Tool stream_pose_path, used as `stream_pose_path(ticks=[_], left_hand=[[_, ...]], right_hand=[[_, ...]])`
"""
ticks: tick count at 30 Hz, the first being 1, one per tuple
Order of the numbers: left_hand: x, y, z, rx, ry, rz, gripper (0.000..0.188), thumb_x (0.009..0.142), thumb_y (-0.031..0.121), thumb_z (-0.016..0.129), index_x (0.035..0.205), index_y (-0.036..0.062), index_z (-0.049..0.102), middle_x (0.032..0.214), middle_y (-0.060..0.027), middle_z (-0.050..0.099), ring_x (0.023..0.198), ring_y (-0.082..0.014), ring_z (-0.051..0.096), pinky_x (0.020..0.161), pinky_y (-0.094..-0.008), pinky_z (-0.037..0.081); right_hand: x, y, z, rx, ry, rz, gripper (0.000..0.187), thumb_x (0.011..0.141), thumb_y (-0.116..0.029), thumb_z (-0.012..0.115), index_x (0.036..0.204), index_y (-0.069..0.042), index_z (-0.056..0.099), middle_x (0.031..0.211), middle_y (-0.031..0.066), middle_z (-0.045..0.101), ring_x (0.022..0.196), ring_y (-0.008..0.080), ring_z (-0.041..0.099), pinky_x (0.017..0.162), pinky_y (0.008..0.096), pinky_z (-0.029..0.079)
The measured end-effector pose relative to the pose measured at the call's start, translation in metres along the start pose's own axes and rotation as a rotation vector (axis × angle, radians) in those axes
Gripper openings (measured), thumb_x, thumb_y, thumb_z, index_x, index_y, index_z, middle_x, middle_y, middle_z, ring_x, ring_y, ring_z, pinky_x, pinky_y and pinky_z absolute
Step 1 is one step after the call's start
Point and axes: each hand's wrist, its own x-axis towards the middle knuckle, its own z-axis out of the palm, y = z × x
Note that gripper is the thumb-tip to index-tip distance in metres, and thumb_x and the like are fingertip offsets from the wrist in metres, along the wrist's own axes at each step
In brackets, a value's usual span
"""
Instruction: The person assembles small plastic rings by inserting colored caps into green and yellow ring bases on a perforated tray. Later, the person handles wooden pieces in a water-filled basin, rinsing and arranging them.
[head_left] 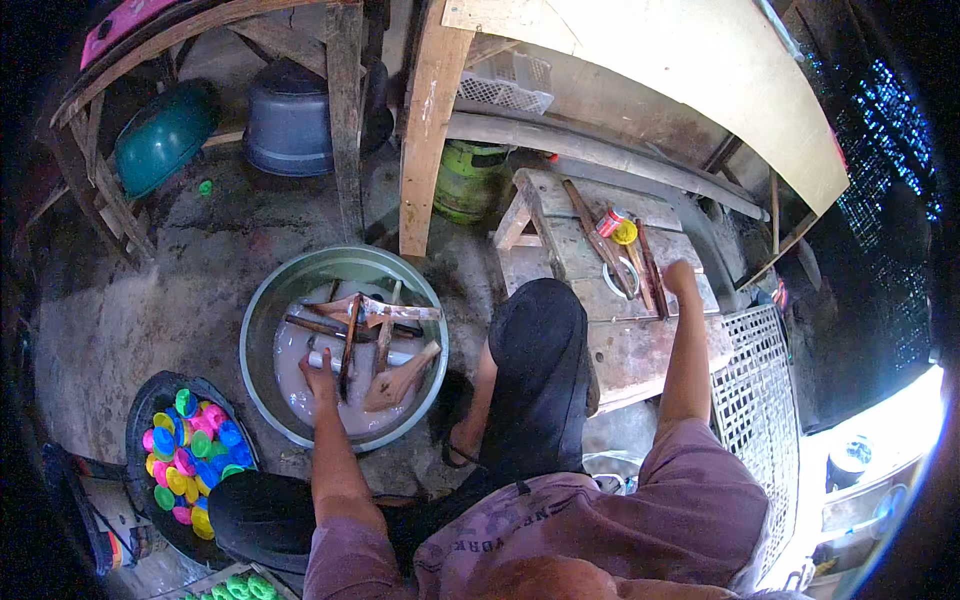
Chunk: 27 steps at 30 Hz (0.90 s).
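A grey-green basin [258, 372] of cloudy water stands on the floor in front of me, holding several wooden pieces, some with dark handles. My left hand [321, 380] reaches into it, its fingers closed around a white tube-like piece [317, 358]. Beside that hand a dark wooden stick [349, 350] stands across the pile, and a broad pale wooden paddle-shaped piece [400, 378] leans at the basin's right side. On the low wooden bench [640, 345], my right hand [681, 279] rests near a long dark wooden stick [652, 270]; its fingers are hidden from view.
More sticks, a red-and-white can [610, 222], a yellow round item [625, 232] and a white ring [620, 278] lie on the bench. A black tub [140, 470] of colourful plastic pieces sits left. Behind are a wooden post [425, 140], green gas cylinder [465, 185] and dark tub [290, 120].
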Motion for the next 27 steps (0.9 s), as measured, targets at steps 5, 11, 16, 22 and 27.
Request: stream_pose_path(ticks=[5, 11, 16, 22, 27], left_hand=[[0.014, -0.041, -0.001, 0.020, 0.333, -0.048, 0.056, 0.078, 0.021, 0.077, 0.112, 0.0022, 0.037, 0.107, -0.0202, 0.055, 0.093, -0.0330, 0.057, 0.082, -0.0436, 0.046], [0.027, -0.066, -0.007, -0.335, 0.451, -0.449, 0.074, 0.075, 0.031, 0.078, 0.129, 0.0044, 0.035, 0.122, -0.0199, 0.053, 0.108, -0.0352, 0.054, 0.095, -0.0439, 0.042], [0.028, -0.036, -0.019, -0.004, 0.409, -0.564, 0.068, 0.075, 0.036, 0.077, 0.123, 0.0028, 0.041, 0.122, -0.0223, 0.054, 0.111, -0.0381, 0.054, 0.094, -0.0451, 0.043], [-0.009, -0.016, 0.005, 0.074, -0.170, 0.001, 0.069, 0.072, 0.040, 0.079, 0.118, 0.0028, 0.043, 0.114, -0.0187, 0.054, 0.107, -0.0349, 0.054, 0.091, -0.0426, 0.043], [-0.011, 0.005, -0.001, 0.038, -0.116, 0.000, 0.039, 0.084, 0.034, 0.067, 0.111, 0.0088, 0.054, 0.100, -0.0137, 0.061, 0.091, -0.0314, 0.060, 0.082, -0.0408, 0.048]], right_hand=[[-0.010, 0.029, 0.066, 0.377, 0.082, 0.110, 0.050, 0.075, -0.043, 0.067, 0.079, 0.008, 0.066, 0.083, 0.0316, 0.062, 0.084, 0.0441, 0.062, 0.072, 0.0505, 0.049], [-0.070, -0.030, -0.067, 0.505, 0.556, 0.060, 0.032, 0.097, -0.032, 0.046, 0.110, -0.004, 0.052, 0.089, 0.0244, 0.065, 0.080, 0.0385, 0.064, 0.067, 0.0462, 0.048], [-0.149, -0.176, -0.164, 0.829, -0.092, -0.945, 0.031, 0.094, -0.020, 0.050, 0.120, -0.005, 0.058, 0.088, 0.0112, 0.066, 0.065, 0.0157, 0.054, 0.064, 0.0315, 0.047], [-0.215, -0.323, -0.176, 0.098, -0.326, -1.199, 0.035, 0.092, -0.027, 0.049, 0.127, -0.023, 0.055, 0.094, 0.0185, 0.066, 0.084, 0.0373, 0.064, 0.071, 0.0490, 0.049], [-0.220, -0.380, -0.168, 0.035, -0.242, -1.212, 0.032, 0.093, -0.026, 0.047, 0.124, -0.024, 0.056, 0.096, 0.0177, 0.067, 0.089, 0.0363, 0.064, 0.072, 0.0490, 0.050]])
